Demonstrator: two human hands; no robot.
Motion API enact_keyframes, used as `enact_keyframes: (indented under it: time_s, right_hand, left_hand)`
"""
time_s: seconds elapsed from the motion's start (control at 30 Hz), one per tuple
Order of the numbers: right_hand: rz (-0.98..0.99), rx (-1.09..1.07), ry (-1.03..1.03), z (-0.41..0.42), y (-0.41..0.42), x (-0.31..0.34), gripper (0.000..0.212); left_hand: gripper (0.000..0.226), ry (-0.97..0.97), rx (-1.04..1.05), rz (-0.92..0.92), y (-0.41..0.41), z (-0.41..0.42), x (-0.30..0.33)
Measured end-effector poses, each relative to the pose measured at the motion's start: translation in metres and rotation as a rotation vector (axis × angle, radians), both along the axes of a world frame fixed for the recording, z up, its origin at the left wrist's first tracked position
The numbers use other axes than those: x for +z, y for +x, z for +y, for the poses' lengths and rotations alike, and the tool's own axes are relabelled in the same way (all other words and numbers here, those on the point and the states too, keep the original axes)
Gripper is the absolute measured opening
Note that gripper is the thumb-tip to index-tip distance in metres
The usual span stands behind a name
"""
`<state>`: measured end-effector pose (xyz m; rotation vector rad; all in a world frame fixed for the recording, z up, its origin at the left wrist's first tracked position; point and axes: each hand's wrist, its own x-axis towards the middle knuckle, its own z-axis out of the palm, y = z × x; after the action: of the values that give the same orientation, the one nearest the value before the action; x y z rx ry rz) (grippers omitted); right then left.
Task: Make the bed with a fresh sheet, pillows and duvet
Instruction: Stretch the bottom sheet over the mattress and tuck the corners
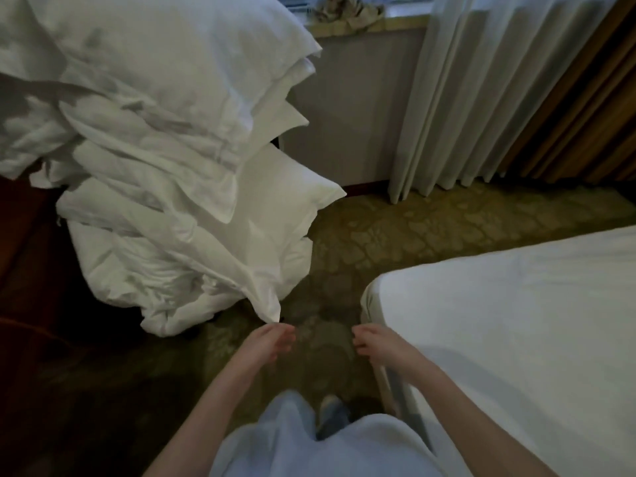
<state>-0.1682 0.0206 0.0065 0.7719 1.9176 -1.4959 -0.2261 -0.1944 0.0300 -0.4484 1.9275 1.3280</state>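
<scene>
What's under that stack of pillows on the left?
The pillows rest on a crumpled white duvet, whose corner hangs just above the left hand. Whatever supports the duvet is covered; only dark reddish furniture shows beside it.

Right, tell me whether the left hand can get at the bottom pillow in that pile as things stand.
Probably yes. The left hand holds nothing and hangs just below the hanging corner of the bottom pillow, with only carpet between. The pillows stacked above may weigh it down.
</scene>
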Motion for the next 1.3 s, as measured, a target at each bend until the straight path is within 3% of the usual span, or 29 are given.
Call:
enact_keyframes:
  time_s: [0.37, 0.8, 0.93, 1.3]
  right_hand:
    - [0.127, -0.263, -0.051, 0.081, -0.199, 0.014, 0.03]
    - [-0.002, -0.645, -0.087, 0.201, -0.245, -0.007, 0.025]
    - [-0.044, -0.762, -0.117, 0.268, -0.279, -0.011, 0.019]
    - [0.132, -1.086, -0.07, 0.519, -0.346, 0.021, 0.029]
  left_hand:
    - [0.023, -0.019, -0.17, -0.035, -0.183, 0.089, -0.024]
    - [0.023, 0.117, -0.519, 0.082, -0.353, 0.295, 0.019]
    - [0.021, 0.17, -0.635, 0.088, -0.397, 0.381, 0.009]
    - [0.027, 0.085, -0.868, 0.003, -0.485, 0.637, 0.001]
